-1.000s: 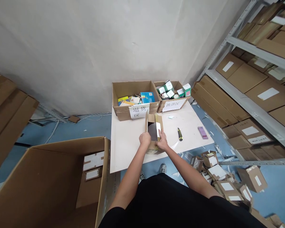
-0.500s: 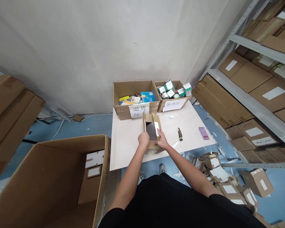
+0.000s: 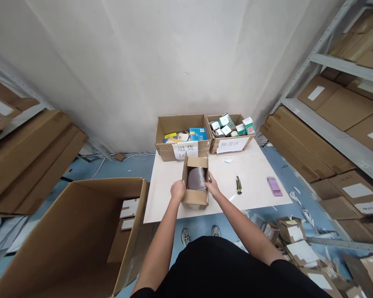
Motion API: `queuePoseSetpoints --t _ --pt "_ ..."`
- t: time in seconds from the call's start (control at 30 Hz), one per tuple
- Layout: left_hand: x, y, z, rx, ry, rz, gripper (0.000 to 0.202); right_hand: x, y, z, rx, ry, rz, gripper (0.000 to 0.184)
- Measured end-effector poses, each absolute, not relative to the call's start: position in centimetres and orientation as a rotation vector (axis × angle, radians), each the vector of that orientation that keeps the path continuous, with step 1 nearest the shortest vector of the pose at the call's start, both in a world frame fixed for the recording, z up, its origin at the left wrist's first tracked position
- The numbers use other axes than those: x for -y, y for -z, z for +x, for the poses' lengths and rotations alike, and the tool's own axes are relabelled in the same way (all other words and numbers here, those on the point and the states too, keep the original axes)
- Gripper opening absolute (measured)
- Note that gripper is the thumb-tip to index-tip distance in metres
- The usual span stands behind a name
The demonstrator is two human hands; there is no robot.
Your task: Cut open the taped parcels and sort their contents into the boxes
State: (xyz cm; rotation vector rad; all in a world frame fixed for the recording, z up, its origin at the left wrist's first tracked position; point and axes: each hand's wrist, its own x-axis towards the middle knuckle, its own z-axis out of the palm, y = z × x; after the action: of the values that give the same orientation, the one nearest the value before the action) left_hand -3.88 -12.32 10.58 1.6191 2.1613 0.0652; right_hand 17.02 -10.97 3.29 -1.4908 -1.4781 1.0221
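A small cardboard box point(image 3: 195, 199) stands on the white table with its top flaps apart. Inside it lies a shiny grey-brown item point(image 3: 197, 179), perhaps wrapped in film; its kind I cannot make out. My left hand point(image 3: 178, 191) is closed on the box's left side near the front corner. On the opposite side my right hand point(image 3: 212, 186) grips the right wall, its thumb at the edge by the grey item. To the right of my right hand lies a black and yellow box cutter point(image 3: 238, 185).
Behind stand two labelled cartons, one with books and packets point(image 3: 164, 154), one with green-and-white boxes point(image 3: 214, 145). A purple blurred item point(image 3: 274, 186) lies at the table's right. A huge open carton point(image 3: 133, 231) stands left; loaded shelves point(image 3: 360, 153) and discarded boxes point(image 3: 302, 252) are right.
The small box's flaps have spread wider, showing more of the grey-brown item. Both hands still hold its sides. The camera view has shifted, bringing more of the left shelf into sight.
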Motion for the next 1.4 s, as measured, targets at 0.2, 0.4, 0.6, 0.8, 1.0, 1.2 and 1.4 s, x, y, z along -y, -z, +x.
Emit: queuePoseSetpoints --t 0.2,0.4,0.6,0.8,1.0,1.2,1.4 --pt "12.6 -10.0 -6.4 -2.121 -0.182 1.531 0.035 11.4 -2.8 20.8 1.172 -1.379 -1.289 0.076" --pt "15.0 -8.4 -7.0 -2.4 -0.318 1.433 0.063 12.5 -0.3 24.8 1.146 -1.363 -1.421 0.073" --pt "14.9 -8.5 -3.4 -1.843 0.027 2.043 0.041 13.2 0.5 23.8 1.793 -0.739 -1.577 0.055" --pt "15.8 -9.0 -2.8 -1.834 0.051 1.989 0.037 11.7 -1.2 23.1 2.209 -0.668 -1.456 0.049" --pt "17.0 -8.3 -2.7 -1.869 0.006 1.91 0.053 11.3 -2.8 22.7 2.273 -0.654 -1.524 0.05" --pt "17.7 -10.4 -5.0 -1.644 -0.215 1.704 0.052 9.1 -3.7 21.7 2.281 -0.666 -1.565 0.043" --pt "19.4 -8.3 -5.2 -1.651 0.067 1.925 0.071 5.4 -4.8 19.3 2.341 -0.533 -1.609 0.048"
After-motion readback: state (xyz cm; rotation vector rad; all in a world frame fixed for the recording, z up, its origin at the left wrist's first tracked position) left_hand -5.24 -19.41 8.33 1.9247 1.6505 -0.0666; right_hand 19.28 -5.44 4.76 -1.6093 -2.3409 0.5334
